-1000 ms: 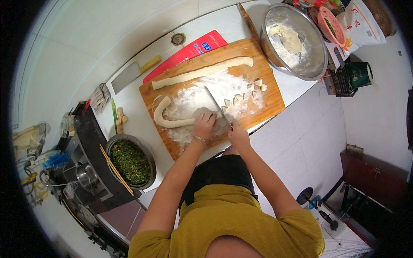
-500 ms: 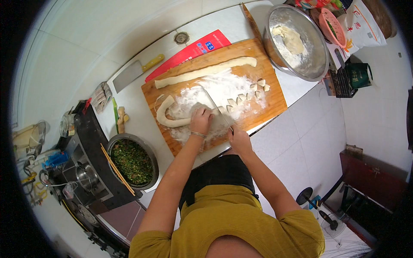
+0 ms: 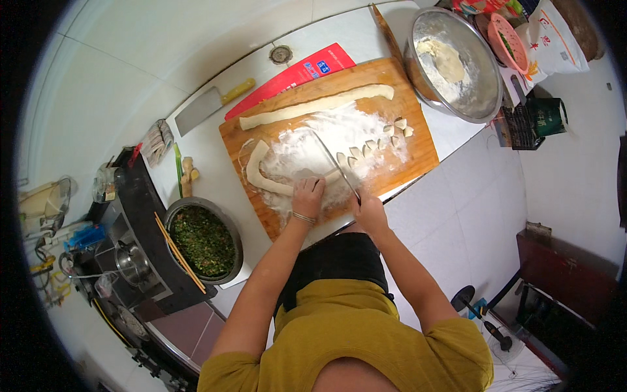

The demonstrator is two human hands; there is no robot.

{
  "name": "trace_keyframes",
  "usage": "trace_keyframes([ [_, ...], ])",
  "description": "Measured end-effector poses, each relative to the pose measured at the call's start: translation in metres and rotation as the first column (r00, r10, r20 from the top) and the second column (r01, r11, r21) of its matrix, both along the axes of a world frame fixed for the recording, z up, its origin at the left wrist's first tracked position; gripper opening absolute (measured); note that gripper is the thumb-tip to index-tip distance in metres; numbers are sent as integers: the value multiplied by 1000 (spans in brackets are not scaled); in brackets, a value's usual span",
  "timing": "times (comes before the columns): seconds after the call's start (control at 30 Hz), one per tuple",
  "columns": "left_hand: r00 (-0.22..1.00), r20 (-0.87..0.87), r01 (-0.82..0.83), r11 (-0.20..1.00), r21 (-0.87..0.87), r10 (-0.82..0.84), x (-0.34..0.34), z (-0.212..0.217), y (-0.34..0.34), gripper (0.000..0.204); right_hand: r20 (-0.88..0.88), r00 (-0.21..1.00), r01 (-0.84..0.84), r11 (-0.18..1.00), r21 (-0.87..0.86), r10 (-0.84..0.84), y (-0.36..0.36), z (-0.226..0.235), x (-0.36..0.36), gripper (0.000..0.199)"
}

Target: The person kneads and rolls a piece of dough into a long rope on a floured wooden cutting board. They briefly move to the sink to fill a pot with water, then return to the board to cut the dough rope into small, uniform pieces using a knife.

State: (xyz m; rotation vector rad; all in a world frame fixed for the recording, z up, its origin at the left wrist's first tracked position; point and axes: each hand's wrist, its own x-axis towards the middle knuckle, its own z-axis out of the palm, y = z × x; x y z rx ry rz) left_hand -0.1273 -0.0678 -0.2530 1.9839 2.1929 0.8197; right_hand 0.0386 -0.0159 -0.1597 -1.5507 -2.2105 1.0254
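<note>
My right hand (image 3: pixel 371 213) is closed round the handle of a kitchen knife (image 3: pixel 324 146), its blade seen nearly edge-on across a dough rope (image 3: pixel 254 171). Just left of the blade, my left hand (image 3: pixel 309 195) presses on that rope with its fingers bent together. From there the rope curves away to the left like a hook. Right of the knife lie several small cut dough pieces (image 3: pixel 356 154) in a row on the floured wooden board (image 3: pixel 421 134). A second, straighter dough rope (image 3: pixel 317 107) stretches along the board's far side.
A metal bowl (image 3: pixel 494 88) with dough and flour stands at the far right. At left are a bowl of chopped green filling (image 3: pixel 204 242), chopsticks (image 3: pixel 179 251) across its rim, and ginger (image 3: pixel 188 175). Beyond the board lie a yellow-handled cleaver (image 3: pixel 201 110) and a red packet (image 3: pixel 287 81).
The view has shifted slightly. The knife blade stands more upright, showing less of its flat side. My left hand stays on the dough rope, its fingers drawn in a little.
</note>
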Motion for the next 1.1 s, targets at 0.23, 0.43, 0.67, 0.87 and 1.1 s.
trace_keyframes([
  [0.23, 1000, 11, 28, 999, -32, -27, -1, -7, -1, 19, 169, 985, -27, 995, -100, 43, -17, -7, 8, 22],
  [0.43, 999, 30, 26, 999, 23, -27, -4, -15, -4, 20, 272, 961, -10, 993, -117, 42, -10, -37, -7, 21],
  [0.67, 998, 53, -38, 998, -56, 41, -22, -2, -5, 18, 21, 1000, -9, 993, -114, 11, 4, -22, -12, 18],
  [0.87, 979, 184, -76, 995, -72, 88, -22, 12, -1, 16, 56, 996, -58, 995, -87, 63, -15, -7, -13, 17],
  [1.1, 989, 117, -83, 993, -80, 92, -26, 22, -4, 19, 256, 958, -110, 990, -92, 130, -11, -34, -17, 19],
])
